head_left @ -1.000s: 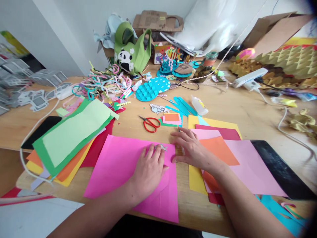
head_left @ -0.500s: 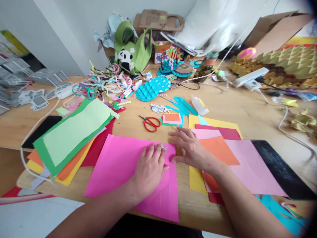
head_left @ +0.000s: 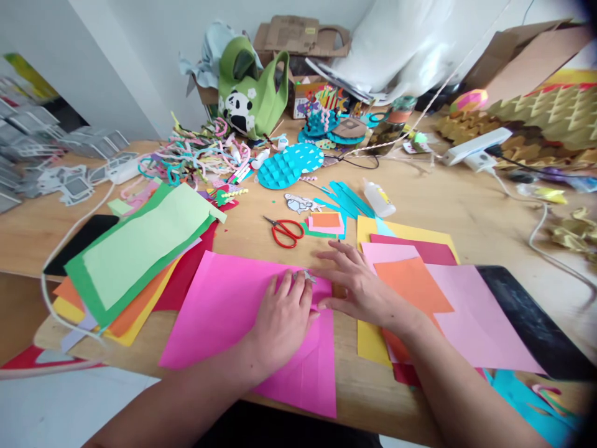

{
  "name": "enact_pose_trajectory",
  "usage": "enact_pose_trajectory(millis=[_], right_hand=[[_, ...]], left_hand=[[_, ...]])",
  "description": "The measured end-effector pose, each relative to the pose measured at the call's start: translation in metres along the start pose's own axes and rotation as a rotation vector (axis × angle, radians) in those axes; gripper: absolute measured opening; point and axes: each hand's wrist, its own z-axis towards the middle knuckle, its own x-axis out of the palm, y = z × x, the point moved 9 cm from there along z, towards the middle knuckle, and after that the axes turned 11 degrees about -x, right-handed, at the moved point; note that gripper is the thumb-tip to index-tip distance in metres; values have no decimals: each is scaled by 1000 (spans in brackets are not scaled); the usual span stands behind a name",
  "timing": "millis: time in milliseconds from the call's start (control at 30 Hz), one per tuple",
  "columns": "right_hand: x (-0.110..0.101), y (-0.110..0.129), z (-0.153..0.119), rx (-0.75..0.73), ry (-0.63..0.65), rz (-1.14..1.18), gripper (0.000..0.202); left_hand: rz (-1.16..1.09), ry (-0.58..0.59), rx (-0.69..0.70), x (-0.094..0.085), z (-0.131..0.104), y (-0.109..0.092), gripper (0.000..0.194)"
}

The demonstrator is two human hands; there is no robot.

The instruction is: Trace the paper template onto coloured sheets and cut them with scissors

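Observation:
A sheet of bright pink paper (head_left: 224, 311) lies on the wooden table in front of me. My left hand (head_left: 284, 317) rests flat on it, fingers stretched forward over a small grey paper cutout (head_left: 306, 275) that is mostly covered. At the sheet's upper right edge is my right hand (head_left: 352, 280), its fingers apart and the thumb at the paper's edge; whether it pinches the edge I cannot make out. Beyond the sheet lie red-handled scissors (head_left: 285, 232) and a small stack of orange and pink paper pieces (head_left: 326, 221).
Green sheets (head_left: 144, 249) are piled at left, and orange paper (head_left: 410, 283) over other sheets at right. Farther back are a glue bottle (head_left: 379, 198), blue paper strips (head_left: 347, 202), a fish-shaped cutout (head_left: 301, 203), pipe cleaners (head_left: 196, 152) and a green panda bag (head_left: 254, 93). A white cable (head_left: 536, 224) runs along the right.
My right hand has shifted slightly left, its thumb now at the pink sheet's edge. The left hand stays pressed on the paper. The view has moved a little.

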Motion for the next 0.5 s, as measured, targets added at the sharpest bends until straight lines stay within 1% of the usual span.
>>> enact_pose_trajectory(millis=[167,367,500], right_hand=[[6,1,0,9,35,-13,47],[7,-1,-2,20,63,-26,44],[7,2,0,23,69,-26,42]], left_hand=[[-33,-28,-10,0,-1,1,45],[-41,-7,-19,-3,0,2,47],[-35,-5,-18,-6,1,0,48]])
